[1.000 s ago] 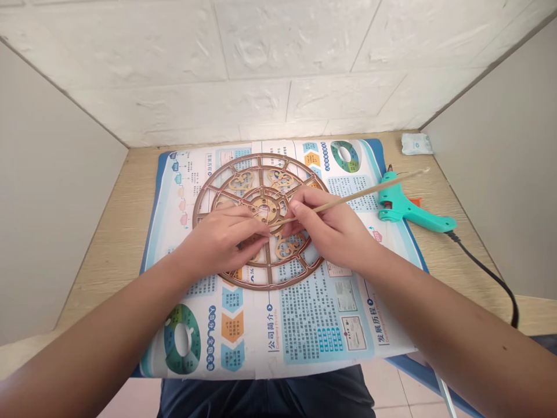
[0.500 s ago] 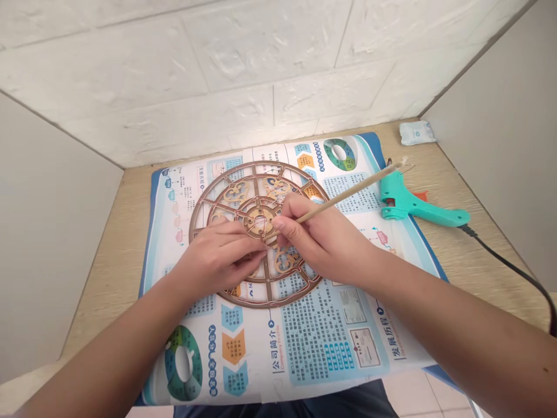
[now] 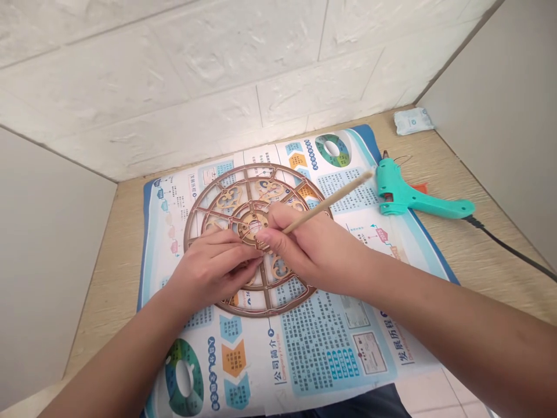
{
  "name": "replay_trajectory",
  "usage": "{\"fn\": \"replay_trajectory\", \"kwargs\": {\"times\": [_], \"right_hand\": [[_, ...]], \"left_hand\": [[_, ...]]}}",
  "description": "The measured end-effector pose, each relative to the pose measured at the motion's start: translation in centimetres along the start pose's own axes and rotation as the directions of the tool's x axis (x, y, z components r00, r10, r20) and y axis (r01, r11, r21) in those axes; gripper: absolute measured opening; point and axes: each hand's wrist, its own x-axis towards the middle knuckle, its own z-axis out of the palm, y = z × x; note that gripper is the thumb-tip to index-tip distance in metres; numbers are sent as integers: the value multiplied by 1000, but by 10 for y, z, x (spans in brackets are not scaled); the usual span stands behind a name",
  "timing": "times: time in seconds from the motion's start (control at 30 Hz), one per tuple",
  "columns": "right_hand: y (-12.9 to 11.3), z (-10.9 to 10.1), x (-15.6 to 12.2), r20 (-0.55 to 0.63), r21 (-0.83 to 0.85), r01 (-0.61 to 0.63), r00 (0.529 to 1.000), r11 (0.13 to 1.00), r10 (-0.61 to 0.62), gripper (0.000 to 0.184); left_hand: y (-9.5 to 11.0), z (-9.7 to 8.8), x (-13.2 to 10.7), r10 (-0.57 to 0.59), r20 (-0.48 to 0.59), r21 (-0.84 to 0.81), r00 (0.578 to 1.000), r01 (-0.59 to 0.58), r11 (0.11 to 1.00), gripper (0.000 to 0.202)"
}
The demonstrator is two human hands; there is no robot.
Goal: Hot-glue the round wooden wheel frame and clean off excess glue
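A round brown openwork wheel (image 3: 267, 310) with spokes, rings and pale scroll-shaped inlays lies flat on a printed sheet. Reddish lines run along its rings and spokes. My right hand (image 3: 311, 247) is closed around a thin wooden stick (image 3: 333, 199), held like a pen, its lower end down near the wheel's hub (image 3: 252, 226). The stick's upper end slants up to the right. Resting over the wheel's left side, my left hand (image 3: 220, 264) has its fingertips pressed together just below the hub. Whatever those fingertips may hold is too small to make out.
A printed sheet (image 3: 322, 354) with blue edges covers the wooden tabletop (image 3: 102, 261). To the right lies a turquoise glue gun (image 3: 402, 188) with a black cord (image 3: 513, 249). A small white packet (image 3: 413, 121) sits at the back right corner. White brick-patterned wall (image 3: 195, 69) and side panels enclose the desk.
The camera view has shifted slightly. The stick's upper end has swung a little down and left. Both hands stay at the wheel's hub, the right still gripping the stick.
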Motion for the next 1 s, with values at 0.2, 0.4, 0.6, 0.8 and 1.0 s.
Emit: {"fn": "replay_trajectory", "kwargs": {"times": [0.2, 0.4, 0.6, 0.8, 1.0], "right_hand": [[-13, -3, 1, 103, -143, -45, 993, 989, 60, 32], [-13, -1, 1, 82, -147, -5, 996, 989, 17, 30], [-1, 5, -3, -47, -12, -21, 999, 1000, 21, 35], [2, 9, -2, -80, -13, -26, 996, 1000, 25, 35], [3, 10, -2, -86, 22, -3, 996, 1000, 4, 36]], "left_hand": [[2, -1, 2, 3, 6, 28, 1000, -3, 1000, 13], [3, -1, 4, -5, 3, 50, 1000, 5, 999, 11], [1, -2, 3, -10, 7, 13, 1000, 10, 1000, 11], [1, -1, 1, -27, 1, -11, 1000, 27, 1000, 13], [1, -2, 0, -39, 7, -11, 999, 39, 999, 13]]}}
